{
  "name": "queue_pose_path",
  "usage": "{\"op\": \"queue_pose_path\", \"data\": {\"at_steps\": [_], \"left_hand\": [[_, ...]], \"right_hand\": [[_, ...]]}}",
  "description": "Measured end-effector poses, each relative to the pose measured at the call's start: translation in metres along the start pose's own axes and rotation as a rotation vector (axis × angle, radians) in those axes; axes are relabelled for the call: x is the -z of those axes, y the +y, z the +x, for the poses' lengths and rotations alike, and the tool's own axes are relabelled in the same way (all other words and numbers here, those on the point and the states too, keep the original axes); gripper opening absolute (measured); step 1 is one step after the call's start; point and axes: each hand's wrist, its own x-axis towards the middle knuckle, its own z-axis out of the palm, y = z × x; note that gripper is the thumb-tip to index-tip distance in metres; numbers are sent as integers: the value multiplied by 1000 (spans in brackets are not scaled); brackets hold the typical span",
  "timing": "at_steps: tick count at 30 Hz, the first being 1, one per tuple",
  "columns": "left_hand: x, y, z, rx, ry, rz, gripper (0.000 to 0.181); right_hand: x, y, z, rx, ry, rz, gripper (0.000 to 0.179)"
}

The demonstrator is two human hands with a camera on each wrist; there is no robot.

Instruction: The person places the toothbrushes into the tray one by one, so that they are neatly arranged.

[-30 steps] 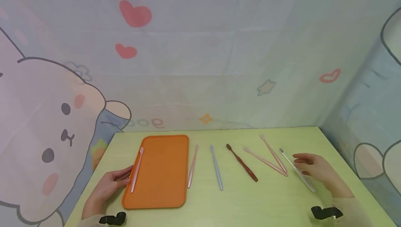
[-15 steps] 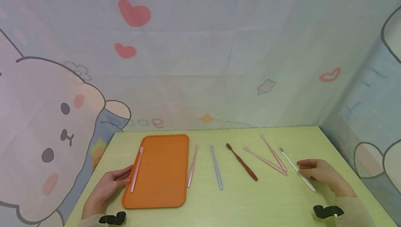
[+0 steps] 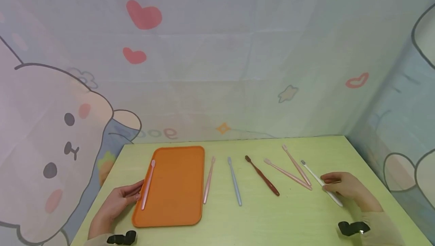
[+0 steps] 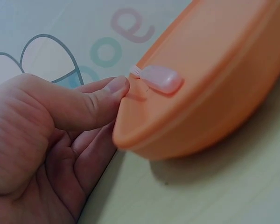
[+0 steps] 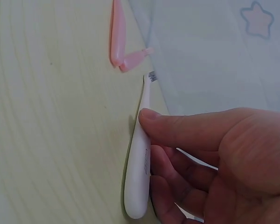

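A person's left hand (image 3: 117, 202) pinches the edge of an orange tray (image 3: 176, 189) bearing a pink toothbrush (image 3: 148, 185); the right hand (image 3: 348, 187) pinches a white toothbrush (image 5: 138, 177) by its handle.

The yellow-green table (image 3: 258, 223) bears an orange tray (image 3: 173, 197) touching the fingers of the left hand (image 3: 117, 200) and five toothbrushes (image 3: 262, 176) left of those of the right hand (image 3: 348, 187).

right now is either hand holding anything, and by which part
Right hand: the white toothbrush, pinched by its handle. Left hand: the orange tray, gripped by its left rim.
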Motion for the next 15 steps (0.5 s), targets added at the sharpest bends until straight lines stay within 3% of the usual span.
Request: {"op": "queue_pose_path", "data": {"at_steps": [15], "left_hand": [[-1, 1, 0, 18, 22, 17, 57]], "right_hand": [[-8, -7, -1, -56, 36, -27, 42]]}}
